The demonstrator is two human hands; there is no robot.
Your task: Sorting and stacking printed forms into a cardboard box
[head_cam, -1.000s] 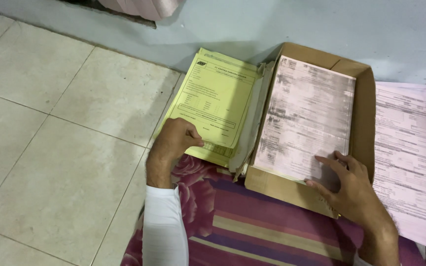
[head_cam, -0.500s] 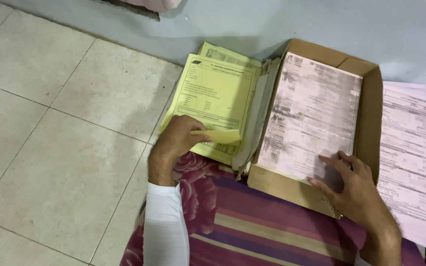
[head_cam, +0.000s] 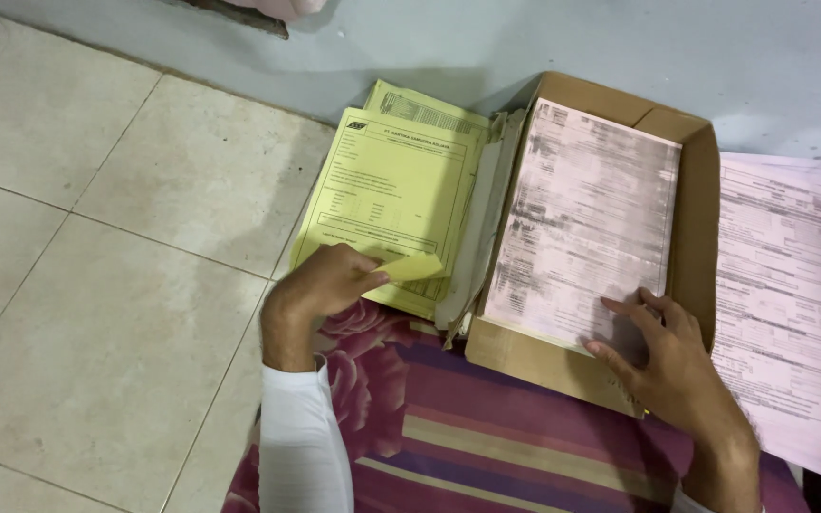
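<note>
**Yellow sheet corner lifted from the stack**

Yellow printed paper forms (head_cam: 387, 204) lie stacked on the tiled floor (head_cam: 97, 237), just beside the brown cardboard box (head_cam: 700, 237). The left hand (head_cam: 320, 285) pinches the top sheet's curled near corner; lifting only one sheet would seem wise. The right hand (head_cam: 672, 356) rests open on pink printed sheets (head_cam: 586, 218) inside the box.

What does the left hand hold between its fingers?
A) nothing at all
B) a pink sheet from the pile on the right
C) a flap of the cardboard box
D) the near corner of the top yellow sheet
D: the left hand pinches the lifted near corner of the top yellow sheet, while the right hand rests on the pink papers in the cardboard box.
</note>
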